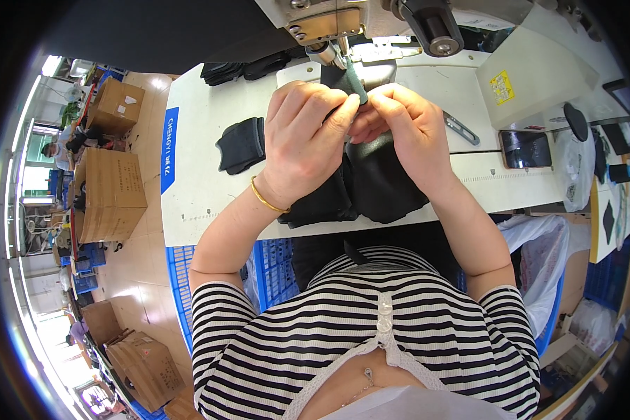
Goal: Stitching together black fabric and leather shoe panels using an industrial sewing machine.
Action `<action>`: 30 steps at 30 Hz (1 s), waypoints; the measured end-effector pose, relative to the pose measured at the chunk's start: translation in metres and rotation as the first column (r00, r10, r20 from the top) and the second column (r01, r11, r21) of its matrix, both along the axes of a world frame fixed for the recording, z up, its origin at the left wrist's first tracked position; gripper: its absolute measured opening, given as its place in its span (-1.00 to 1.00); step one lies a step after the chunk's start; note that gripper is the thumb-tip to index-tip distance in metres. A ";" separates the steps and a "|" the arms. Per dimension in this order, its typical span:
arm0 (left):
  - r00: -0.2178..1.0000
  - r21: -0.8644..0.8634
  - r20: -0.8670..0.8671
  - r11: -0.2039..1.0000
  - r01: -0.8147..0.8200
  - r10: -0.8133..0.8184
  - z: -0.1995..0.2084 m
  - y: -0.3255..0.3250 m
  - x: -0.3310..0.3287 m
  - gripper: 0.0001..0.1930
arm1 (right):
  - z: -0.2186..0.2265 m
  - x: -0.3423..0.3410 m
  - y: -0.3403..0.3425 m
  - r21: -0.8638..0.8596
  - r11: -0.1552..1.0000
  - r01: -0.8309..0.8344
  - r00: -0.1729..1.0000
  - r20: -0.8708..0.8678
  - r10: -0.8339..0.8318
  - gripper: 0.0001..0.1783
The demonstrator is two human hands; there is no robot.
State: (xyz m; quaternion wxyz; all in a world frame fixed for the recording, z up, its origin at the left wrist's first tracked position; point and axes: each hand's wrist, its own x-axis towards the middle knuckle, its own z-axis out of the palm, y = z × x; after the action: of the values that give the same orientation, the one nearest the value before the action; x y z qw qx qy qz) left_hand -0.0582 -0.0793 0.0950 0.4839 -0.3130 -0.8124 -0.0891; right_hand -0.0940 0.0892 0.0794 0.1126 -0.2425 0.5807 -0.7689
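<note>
Both my hands work just in front of the needle area of a sewing machine [329, 26]. My left hand [302, 136] pinches the near end of a dark green-grey fabric piece [355, 78] between thumb and forefinger. From the other side, my right hand [414, 133] grips the same end, thumb and fingertips nearly touching the left ones. The fabric's far end reaches up to the presser foot [344, 50]; the exact contact there is hard to see. Below my hands, black fabric pieces [388, 185] lie at the table's front edge, partly covered by my wrists.
On the white table [196, 178] sit a small black fabric stack [242, 145] at left and more black pieces [248, 68] behind. At right are a grey metal hand tool [461, 129] and a phone [526, 150]. Cardboard boxes [112, 194] stand on the floor left.
</note>
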 end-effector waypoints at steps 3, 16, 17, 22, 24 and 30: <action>1.000 -0.002 -0.001 1.000 -0.003 0.003 -0.001 -0.001 0.001 -0.68 | 0.001 0.001 -0.002 0.011 1.000 0.023 1.000 -0.014 -0.023 -0.76; 0.991 -0.034 -0.104 0.996 -0.088 0.084 -0.011 -0.005 0.001 -0.68 | 0.005 0.008 -0.007 0.081 0.991 0.105 0.995 -0.007 -0.104 -0.80; 0.990 -0.031 -0.126 0.997 -0.071 0.066 -0.011 -0.005 0.000 -0.67 | 0.004 0.008 -0.007 0.082 0.991 0.107 0.994 -0.006 -0.107 -0.80; 0.996 -0.036 -0.079 0.998 -0.056 0.053 -0.009 -0.007 0.004 -0.71 | 0.003 0.010 -0.009 0.046 0.993 0.110 0.994 0.005 -0.111 -0.80; 0.995 -0.044 -0.088 0.998 -0.052 0.048 -0.009 -0.009 0.003 -0.71 | 0.003 0.010 -0.010 0.043 0.993 0.108 0.994 -0.001 -0.108 -0.80; 0.993 -0.065 -0.106 0.996 -0.060 0.052 -0.009 -0.012 -0.001 -0.73 | 0.002 0.007 -0.013 0.031 0.993 0.118 0.993 -0.019 -0.118 -0.80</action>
State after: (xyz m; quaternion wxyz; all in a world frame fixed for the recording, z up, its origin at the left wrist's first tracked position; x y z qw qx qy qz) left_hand -0.0594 -0.0915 0.0862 0.5170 -0.3107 -0.7970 -0.0311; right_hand -0.0867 0.0767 0.0812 0.0661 -0.2124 0.6072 -0.7627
